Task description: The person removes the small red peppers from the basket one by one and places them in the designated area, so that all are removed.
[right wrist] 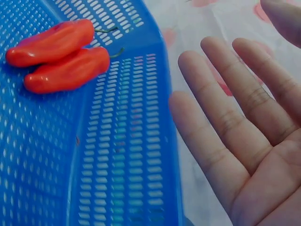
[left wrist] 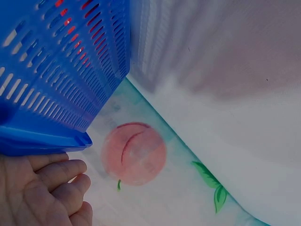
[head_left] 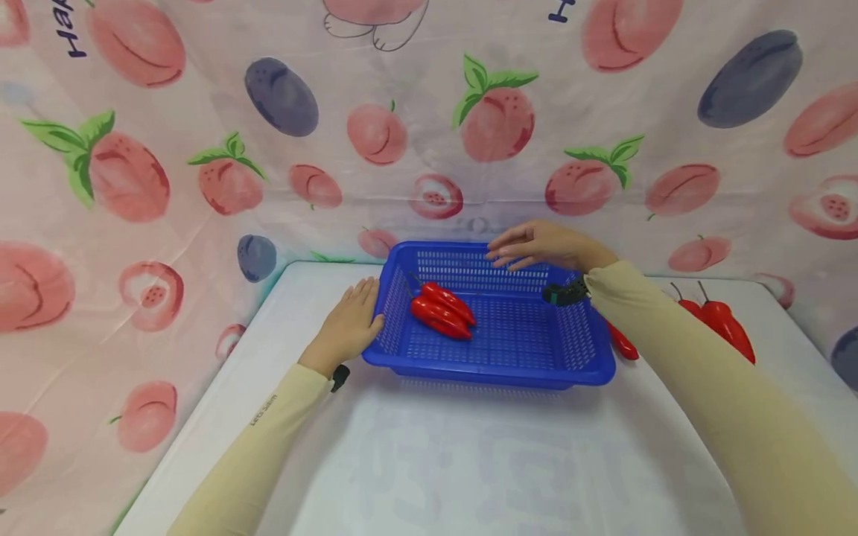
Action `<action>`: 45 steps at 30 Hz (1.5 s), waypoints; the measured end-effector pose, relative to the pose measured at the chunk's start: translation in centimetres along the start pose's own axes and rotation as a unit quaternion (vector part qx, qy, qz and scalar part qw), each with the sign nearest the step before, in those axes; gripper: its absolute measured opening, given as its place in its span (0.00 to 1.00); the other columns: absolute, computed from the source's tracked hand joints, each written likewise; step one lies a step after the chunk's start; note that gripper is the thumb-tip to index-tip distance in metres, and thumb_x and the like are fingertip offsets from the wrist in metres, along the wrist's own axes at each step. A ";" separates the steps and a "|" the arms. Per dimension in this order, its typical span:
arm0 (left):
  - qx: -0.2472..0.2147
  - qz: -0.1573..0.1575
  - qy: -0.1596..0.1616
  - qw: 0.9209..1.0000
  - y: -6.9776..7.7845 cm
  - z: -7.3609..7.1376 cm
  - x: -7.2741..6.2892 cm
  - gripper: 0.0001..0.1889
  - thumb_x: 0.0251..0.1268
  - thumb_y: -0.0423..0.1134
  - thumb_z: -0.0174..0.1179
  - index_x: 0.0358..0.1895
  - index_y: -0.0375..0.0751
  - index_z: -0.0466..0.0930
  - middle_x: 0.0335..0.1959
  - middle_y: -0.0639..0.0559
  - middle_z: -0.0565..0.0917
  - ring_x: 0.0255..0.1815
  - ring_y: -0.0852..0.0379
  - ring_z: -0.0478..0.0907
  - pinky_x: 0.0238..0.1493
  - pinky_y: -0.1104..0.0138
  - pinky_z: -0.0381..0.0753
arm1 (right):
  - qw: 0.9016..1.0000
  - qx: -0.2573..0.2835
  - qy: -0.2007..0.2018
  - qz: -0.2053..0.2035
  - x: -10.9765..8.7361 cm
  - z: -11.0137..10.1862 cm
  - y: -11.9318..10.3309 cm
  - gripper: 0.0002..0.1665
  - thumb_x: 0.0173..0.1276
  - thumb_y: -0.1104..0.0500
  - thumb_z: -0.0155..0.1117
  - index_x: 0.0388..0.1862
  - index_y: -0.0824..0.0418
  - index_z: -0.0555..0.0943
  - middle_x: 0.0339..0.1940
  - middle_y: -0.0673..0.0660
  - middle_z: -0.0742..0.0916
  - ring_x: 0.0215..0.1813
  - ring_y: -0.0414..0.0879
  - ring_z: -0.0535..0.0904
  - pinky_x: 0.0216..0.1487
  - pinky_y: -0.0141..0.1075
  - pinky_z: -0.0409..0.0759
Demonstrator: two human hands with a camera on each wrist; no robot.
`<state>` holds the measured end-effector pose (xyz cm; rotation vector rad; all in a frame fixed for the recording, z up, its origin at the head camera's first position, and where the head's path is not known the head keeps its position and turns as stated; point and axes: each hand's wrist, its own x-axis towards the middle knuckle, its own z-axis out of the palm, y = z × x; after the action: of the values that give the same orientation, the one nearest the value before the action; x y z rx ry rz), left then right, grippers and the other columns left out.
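Note:
A blue perforated plastic basket (head_left: 489, 376) sits on the white table with two red peppers (head_left: 442, 316) lying side by side in its left part, their green stems toward the back left. My left hand (head_left: 350, 316) rests its straight fingers along the basket's left rim; in the left wrist view the fingers (left wrist: 63, 172) lie at the edge of the rim. Over the basket's back right part hovers my right hand (head_left: 539, 244), fingers extended and apart, holding nothing. The right wrist view shows its palm (right wrist: 277, 174) beside the basket wall (right wrist: 117, 141).
Right of the basket, several more red peppers (head_left: 729, 329) lie on the table (head_left: 469, 461), partly hidden behind the right sleeve (head_left: 697, 372). A fruit-printed cloth (head_left: 415, 141) hangs behind the table and along its left side.

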<state>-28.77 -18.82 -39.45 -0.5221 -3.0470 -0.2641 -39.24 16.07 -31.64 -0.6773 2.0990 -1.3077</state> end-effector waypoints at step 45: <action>-0.001 -0.016 -0.015 1.000 -0.1 -0.1 0.1 0.34 0.70 0.44 0.42 0.73 0.29 0.44 0.75 0.36 0.51 0.77 0.42 0.46 0.77 0.54 0.43 | 0.989 0.048 0.009 0.137 9.8 5.6 5.3 0.29 0.67 0.59 0.58 0.65 0.69 0.68 0.67 0.67 0.73 0.67 0.59 0.71 0.67 0.50 0.69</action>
<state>-28.87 -18.93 -39.41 -0.4822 -3.0870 -0.2630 -42.93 8.02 -40.47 -0.3232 2.0431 -1.2529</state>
